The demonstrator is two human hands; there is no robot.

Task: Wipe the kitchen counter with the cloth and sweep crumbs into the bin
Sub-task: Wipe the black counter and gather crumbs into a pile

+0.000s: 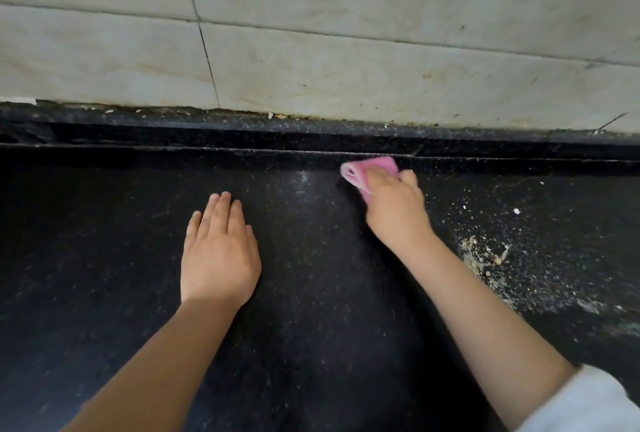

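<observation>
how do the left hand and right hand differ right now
The left hand lies flat and open, holding nothing; the right hand is closed on the pink cloth. The left sits mid-counter, the right reaches farther back by the rear ledge. The crumbs lie beside the right forearm. Both rest on the black counter.

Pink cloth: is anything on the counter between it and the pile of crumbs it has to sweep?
Nothing visible. The pink cloth sits under the right hand near the back ledge; the crumbs lie nearer and to the right, with only speckled black counter between. No bin is in view.
</observation>
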